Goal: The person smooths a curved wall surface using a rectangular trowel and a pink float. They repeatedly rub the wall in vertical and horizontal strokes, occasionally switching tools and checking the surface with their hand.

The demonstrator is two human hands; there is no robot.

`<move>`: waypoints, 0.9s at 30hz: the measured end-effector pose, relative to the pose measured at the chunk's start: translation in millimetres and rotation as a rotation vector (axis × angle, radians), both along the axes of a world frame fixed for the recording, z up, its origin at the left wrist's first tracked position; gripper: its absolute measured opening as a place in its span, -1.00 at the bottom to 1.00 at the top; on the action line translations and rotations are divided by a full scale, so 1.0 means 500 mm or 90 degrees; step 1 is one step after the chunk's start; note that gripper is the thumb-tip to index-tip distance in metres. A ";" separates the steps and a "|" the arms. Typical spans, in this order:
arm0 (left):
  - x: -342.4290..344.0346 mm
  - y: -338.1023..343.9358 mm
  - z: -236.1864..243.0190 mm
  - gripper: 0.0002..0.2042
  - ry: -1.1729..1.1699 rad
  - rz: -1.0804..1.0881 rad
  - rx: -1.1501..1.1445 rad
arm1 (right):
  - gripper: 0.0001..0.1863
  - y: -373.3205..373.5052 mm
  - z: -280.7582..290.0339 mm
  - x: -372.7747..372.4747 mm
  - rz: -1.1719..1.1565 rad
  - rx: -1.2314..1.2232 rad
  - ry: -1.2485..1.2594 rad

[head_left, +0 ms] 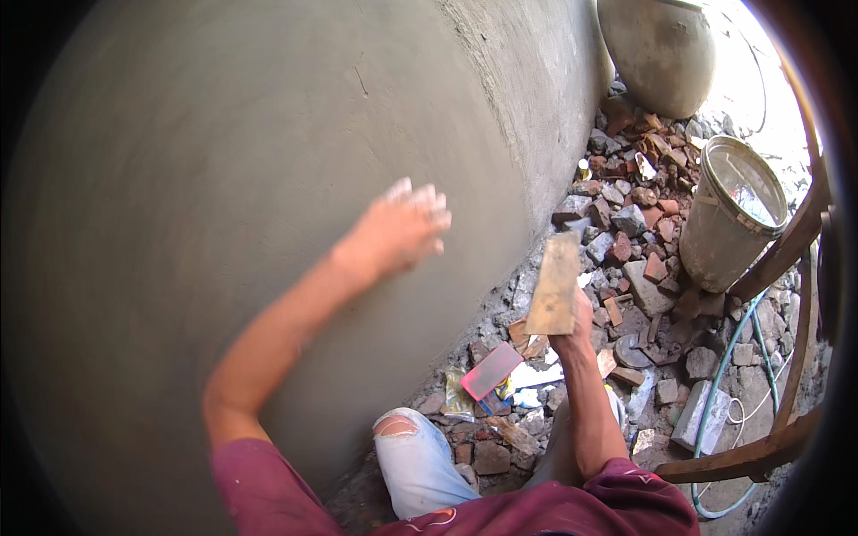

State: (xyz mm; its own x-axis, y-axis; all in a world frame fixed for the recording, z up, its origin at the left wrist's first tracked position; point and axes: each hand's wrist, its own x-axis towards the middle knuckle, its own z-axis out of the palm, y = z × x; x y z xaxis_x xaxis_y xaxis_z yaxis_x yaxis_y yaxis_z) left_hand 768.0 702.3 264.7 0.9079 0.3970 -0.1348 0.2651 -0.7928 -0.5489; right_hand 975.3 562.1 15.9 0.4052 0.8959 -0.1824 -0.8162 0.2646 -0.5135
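Observation:
My left hand (pixel 398 230) is stretched out toward the smooth grey plastered wall (pixel 268 161). Its fingers are apart, their tips pale with plaster, and nothing shows in them. Whether the fingertips touch the wall I cannot tell. To the right, over the rubble, my right hand (pixel 581 320) is closed round a wooden float (pixel 554 284). The float's flat, worn board faces up, while its handle is hidden behind the board and my fingers. A thin crack-like mark (pixel 361 82) runs in the plaster higher up.
Broken bricks and stones (pixel 629 223) cover the ground along the wall. A dirty bucket (pixel 728 214) stands at the right, with a large rounded pot (pixel 661 54) beyond. Wooden poles (pixel 751 457), a blue-green hose (pixel 715 420) and a pink-and-grey rectangular thing (pixel 492 371) lie nearby.

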 end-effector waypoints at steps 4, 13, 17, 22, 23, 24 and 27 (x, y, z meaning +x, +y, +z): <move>-0.091 -0.161 -0.096 -0.73 -0.207 0.295 -0.342 | -0.54 0.090 0.192 -0.050 -0.158 0.027 -0.420; -0.282 -0.267 -0.469 -0.64 -0.321 0.442 -0.738 | -0.56 0.437 0.600 -0.155 -0.544 0.071 -0.846; -0.372 -0.318 -0.533 -0.56 -0.358 0.510 -0.744 | -0.57 0.497 0.718 -0.123 -0.501 -0.015 -0.877; -0.408 -0.326 -0.517 -0.52 -0.411 0.512 -0.722 | -0.32 0.302 0.495 -0.447 -0.535 0.042 -0.979; -0.395 -0.325 -0.519 -0.52 -0.405 0.466 -0.716 | -0.25 0.248 0.412 -0.523 -0.589 0.154 -0.960; -0.386 -0.326 -0.519 -0.52 -0.394 0.425 -0.711 | -0.25 0.201 0.355 -0.551 -0.557 0.207 -0.969; -0.361 -0.345 -0.463 -0.52 -0.330 0.414 -0.723 | -0.28 0.200 0.325 -0.506 -0.620 0.286 -0.905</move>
State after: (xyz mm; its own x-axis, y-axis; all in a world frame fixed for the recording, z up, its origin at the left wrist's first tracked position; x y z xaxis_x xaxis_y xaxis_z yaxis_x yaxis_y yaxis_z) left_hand 587.3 529.6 33.1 0.6521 0.6604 -0.3724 0.7220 -0.3912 0.5706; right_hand 722.3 662.0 178.3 0.3803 0.1370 0.9147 0.6710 0.6397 -0.3748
